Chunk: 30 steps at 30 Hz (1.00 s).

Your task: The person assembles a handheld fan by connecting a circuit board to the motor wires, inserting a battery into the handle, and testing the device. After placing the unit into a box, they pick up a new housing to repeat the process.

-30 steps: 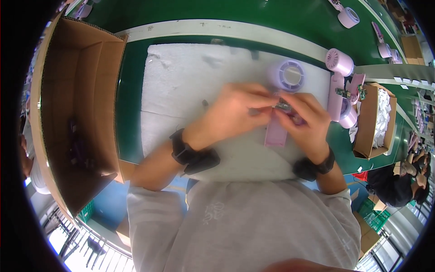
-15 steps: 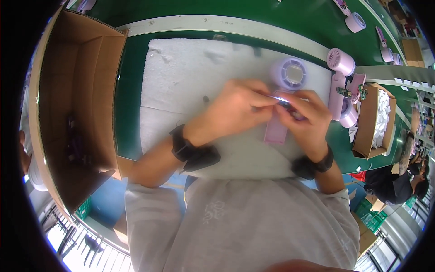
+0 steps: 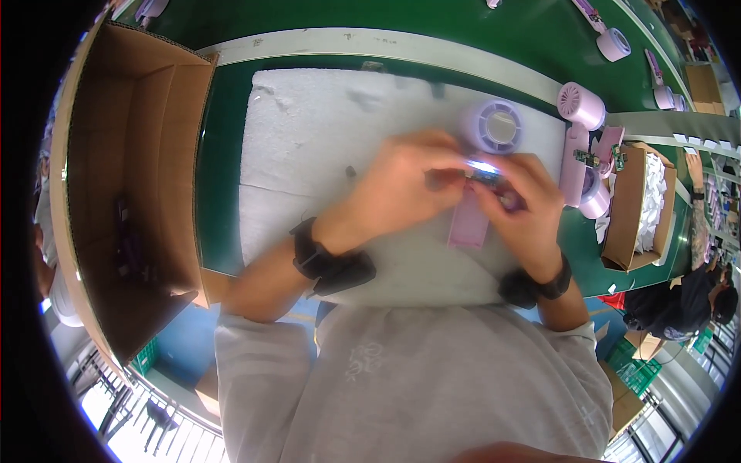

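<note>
A lilac handheld fan lies on the white foam sheet point(image 3: 309, 139), its round head point(image 3: 494, 126) at the far side and its open pink handle point(image 3: 468, 224) pointing toward me. Over the handle's upper part, a small circuit board point(image 3: 488, 177) with a bright white glow sits between my hands. My left hand point(image 3: 397, 181) comes from the left, its thumb and fingers pinched at the board's left end. From the right, my right hand point(image 3: 532, 197) grips the board with curled fingers. The fingers partly hide the board and the fan's neck.
At left stands a tall open cardboard box point(image 3: 166, 185) with purple parts inside. Lilac fans point(image 3: 580, 106) with exposed boards lie right of the foam, beside a small carton point(image 3: 629, 208) of white paper pieces. More fan parts point(image 3: 612, 44) lie on the green surface beyond the pale rail point(image 3: 386, 38).
The glow between my fingers is larger and brighter, and more of the board shows. My hands have barely shifted. Fan parts beyond the rail have moved slightly right.
</note>
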Motion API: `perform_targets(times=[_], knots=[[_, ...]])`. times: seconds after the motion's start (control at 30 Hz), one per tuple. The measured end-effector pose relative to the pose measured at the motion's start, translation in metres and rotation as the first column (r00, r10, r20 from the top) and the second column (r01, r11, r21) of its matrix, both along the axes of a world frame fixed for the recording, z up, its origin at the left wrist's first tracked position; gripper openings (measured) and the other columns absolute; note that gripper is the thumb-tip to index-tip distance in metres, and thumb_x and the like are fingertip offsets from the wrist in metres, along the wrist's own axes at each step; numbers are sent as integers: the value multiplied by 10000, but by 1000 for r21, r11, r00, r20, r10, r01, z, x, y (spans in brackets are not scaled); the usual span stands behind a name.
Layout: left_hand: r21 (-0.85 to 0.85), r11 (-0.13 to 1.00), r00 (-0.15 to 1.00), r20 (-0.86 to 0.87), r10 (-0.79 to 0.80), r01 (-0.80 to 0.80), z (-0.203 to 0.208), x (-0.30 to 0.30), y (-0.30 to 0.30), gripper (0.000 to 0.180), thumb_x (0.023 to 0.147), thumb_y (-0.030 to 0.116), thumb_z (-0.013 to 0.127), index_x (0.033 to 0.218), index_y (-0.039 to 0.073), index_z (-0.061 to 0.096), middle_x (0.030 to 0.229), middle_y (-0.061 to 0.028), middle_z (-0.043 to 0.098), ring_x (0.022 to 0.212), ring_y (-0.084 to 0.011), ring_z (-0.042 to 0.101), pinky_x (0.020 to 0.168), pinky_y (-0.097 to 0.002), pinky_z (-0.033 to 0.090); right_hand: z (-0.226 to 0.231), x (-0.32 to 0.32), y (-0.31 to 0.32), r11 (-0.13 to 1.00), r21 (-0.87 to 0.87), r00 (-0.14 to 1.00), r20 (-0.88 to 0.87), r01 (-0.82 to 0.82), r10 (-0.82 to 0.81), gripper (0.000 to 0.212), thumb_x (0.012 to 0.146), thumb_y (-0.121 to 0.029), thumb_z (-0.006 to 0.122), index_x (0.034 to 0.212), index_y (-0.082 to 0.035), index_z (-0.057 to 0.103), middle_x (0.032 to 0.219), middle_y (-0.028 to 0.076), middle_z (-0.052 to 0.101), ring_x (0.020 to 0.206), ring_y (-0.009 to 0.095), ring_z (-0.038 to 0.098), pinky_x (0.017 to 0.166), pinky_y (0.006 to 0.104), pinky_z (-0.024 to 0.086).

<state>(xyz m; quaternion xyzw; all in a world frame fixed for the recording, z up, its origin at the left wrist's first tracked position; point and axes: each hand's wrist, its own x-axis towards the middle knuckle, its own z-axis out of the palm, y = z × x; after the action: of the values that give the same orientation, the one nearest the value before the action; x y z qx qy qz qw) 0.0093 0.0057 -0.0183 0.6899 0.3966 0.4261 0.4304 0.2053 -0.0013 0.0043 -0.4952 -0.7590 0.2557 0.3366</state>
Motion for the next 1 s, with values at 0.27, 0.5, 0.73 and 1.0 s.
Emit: perform_targets(times=[0.27,0.5,0.73,1.0], knots=[[-116,992,999,-27,-43,40,7,7,-5,423,717,-31,707,1111,73,595,941,-76,635,761,-189,635,696,-300,538,-2,2,0,997,-52,996,-65,50,-54,280,704,-31,786,970,-59,702,888,62,647,601,136,626,522,258,503],[-143,989,998,-51,-45,37,7,9,-6,435,721,-36,697,1125,76,581,944,-74,635,759,-193,631,697,-305,532,1,4,-1,980,-171,987,-107,101,-121,238,712,-20,773,929,-48,682,879,64,645,598,135,620,518,255,492],[-152,985,997,18,-79,81,8,8,-6,415,727,-37,680,1115,70,578,954,-71,641,769,-205,633,703,-313,528,-1,8,-1,994,-111,997,-83,1,-10,208,720,-7,755,906,-40,668,876,63,642,590,135,623,519,252,496],[-235,970,997,-22,-69,62,8,8,-6,400,728,-34,677,1103,69,580,943,-70,641,784,-199,631,715,-312,526,0,6,-2,992,-123,996,-86,27,-38,202,726,-5,745,912,-47,675,886,68,643,590,147,624,512,264,505]])
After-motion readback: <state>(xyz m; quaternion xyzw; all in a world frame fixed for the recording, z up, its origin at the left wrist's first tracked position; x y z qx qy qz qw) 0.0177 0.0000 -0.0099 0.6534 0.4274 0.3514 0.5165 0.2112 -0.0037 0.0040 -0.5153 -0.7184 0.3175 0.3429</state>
